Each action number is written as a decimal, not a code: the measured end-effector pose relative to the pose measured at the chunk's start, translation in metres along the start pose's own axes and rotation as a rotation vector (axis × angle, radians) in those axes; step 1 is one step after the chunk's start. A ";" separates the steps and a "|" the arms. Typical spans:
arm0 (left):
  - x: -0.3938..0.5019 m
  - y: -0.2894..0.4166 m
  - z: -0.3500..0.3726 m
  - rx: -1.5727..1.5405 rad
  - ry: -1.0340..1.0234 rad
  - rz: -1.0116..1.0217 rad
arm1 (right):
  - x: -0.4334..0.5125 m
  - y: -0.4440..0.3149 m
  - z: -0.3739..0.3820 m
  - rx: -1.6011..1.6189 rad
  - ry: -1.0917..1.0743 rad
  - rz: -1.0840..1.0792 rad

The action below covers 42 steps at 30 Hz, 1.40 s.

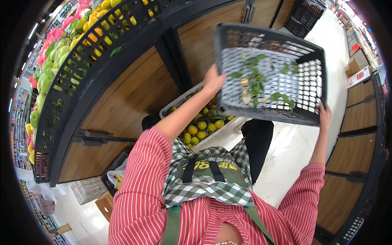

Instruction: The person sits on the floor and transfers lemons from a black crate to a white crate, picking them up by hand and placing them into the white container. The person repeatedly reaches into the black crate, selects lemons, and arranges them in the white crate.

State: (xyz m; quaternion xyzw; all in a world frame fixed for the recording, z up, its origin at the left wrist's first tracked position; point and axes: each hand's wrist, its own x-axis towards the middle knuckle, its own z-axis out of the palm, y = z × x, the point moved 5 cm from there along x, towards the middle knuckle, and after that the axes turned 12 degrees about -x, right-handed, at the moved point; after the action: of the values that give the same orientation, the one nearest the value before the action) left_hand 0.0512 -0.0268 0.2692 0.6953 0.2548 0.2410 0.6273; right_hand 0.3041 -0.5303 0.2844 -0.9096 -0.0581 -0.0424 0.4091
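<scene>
Between my two hands a black plastic crate (271, 115) is held up and tilted, its inside turned to the camera. My left hand (214, 80) grips its left edge; my right hand (324, 114) grips the lower right corner. Green leaves (255, 85) and a few pale and orange scraps lie on the crate's perforated bottom. Below and to the left, partly hidden by my left forearm and the crate, a light plastic crate (211, 134) on the floor holds several green and yellow citrus fruits (192, 130).
A wood-panelled display stand (131, 92) curves along the left, with green fruits (47, 80) and citrus behind its black slotted rim. Stacked black crates (304, 18) stand at the upper right. Wood-fronted cabinets (356, 147) line the right side. A black crate with a plastic bag (115, 173) is at lower left.
</scene>
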 end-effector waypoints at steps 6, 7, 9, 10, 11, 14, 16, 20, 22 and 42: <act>0.034 0.094 0.129 0.070 -0.477 0.193 | -0.065 0.122 -0.088 0.029 0.307 0.184; 0.028 0.104 0.130 0.192 -0.453 0.365 | -0.078 0.129 -0.086 0.001 0.311 0.188; 0.012 0.101 0.121 0.260 -0.434 0.583 | -0.104 0.158 -0.079 -0.154 0.242 0.387; 0.002 0.097 0.111 0.265 -0.473 0.578 | -0.112 0.198 -0.082 -0.265 0.249 0.485; -0.010 0.090 0.099 0.252 -0.519 0.576 | -0.120 0.249 -0.090 -0.386 0.271 0.587; -0.040 0.015 0.030 0.451 -0.576 0.380 | -0.164 0.317 -0.037 -0.509 0.285 0.813; -0.072 -0.038 -0.025 0.536 -0.558 0.190 | -0.208 0.354 -0.006 -0.354 0.340 0.978; -0.143 -0.152 -0.114 0.768 -0.587 -0.296 | -0.324 0.411 0.045 0.575 0.679 1.483; -0.185 -0.186 -0.124 0.767 -0.628 -0.533 | -0.375 0.420 0.056 0.825 0.833 1.652; -0.262 -0.271 -0.067 1.025 -1.147 -0.501 | -0.403 0.331 0.216 1.051 0.174 1.529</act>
State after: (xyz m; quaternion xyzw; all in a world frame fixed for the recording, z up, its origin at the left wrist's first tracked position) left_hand -0.2048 -0.1261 0.0016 0.8341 0.1205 -0.4475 0.2992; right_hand -0.0420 -0.6154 -0.1533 -0.3924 0.5760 0.2023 0.6880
